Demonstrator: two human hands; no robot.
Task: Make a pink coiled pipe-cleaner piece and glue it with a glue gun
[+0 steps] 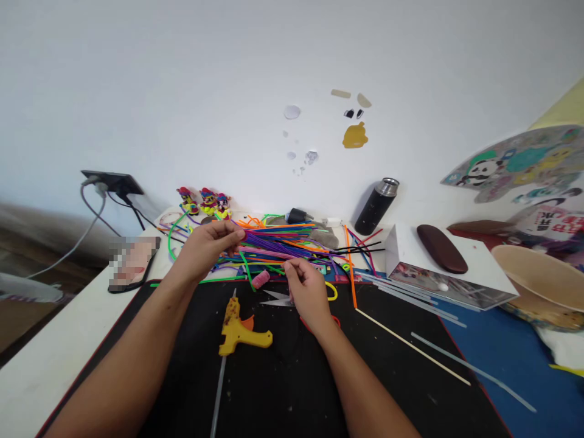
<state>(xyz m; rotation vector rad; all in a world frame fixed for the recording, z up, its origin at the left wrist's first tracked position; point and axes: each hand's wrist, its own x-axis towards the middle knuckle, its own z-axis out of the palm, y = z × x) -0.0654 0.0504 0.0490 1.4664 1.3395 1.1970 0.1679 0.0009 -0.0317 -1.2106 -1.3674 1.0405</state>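
Observation:
My left hand (218, 241) is at the left part of a heap of colourful pipe cleaners (283, 240), thumb and fingers pinched together. My right hand (305, 285) is pinched too, at the heap's near edge and over the scissors (278, 299), hiding their middle. What either pinch holds is hard to make out against the heap. Between the hands lies a small pink roll (260, 279). Nearer me, a yellow hot glue gun (239, 331) rests on the black mat (283, 389), a glue stick (219, 395) coming out of its back.
Several small figures (208, 201) stand by the wall. A black flask (376, 207) is behind a white box (451, 264) with a brown case (441, 248) on top. Glue sticks (474, 371) and a thin wooden stick (413, 347) lie right; a phone (133, 263) lies left.

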